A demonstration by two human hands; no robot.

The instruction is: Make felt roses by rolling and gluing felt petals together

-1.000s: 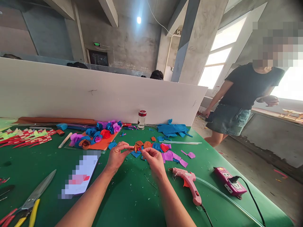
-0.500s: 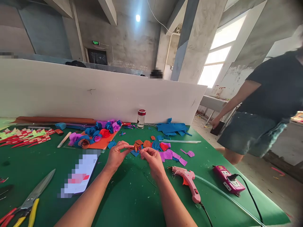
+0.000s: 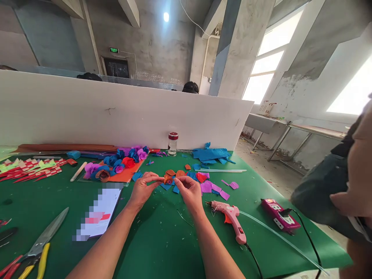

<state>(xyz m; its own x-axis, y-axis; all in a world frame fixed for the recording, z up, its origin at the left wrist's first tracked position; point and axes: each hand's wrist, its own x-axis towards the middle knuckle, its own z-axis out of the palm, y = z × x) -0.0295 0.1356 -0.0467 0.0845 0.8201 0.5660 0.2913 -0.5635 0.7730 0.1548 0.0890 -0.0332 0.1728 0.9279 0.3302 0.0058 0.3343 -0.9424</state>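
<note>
Above flat green tabletop (image 3: 162,240): left hand (image 3: 143,188) fingertip-pinches small orange papery flower (image 3: 169,179), probably to avoid crushing; right hand (image 3: 188,190) at its three o'clock, grip unclear. Pink plastic glue gun (image 3: 233,215), four o'clock, presumably handy.

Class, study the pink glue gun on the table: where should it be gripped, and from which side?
Probably by the glue gun's handle, below the orange trigger, with the right hand coming from the near side. The gun lies flat, its handle slanting toward the person, while the nozzle points left, away from that grip.
</note>
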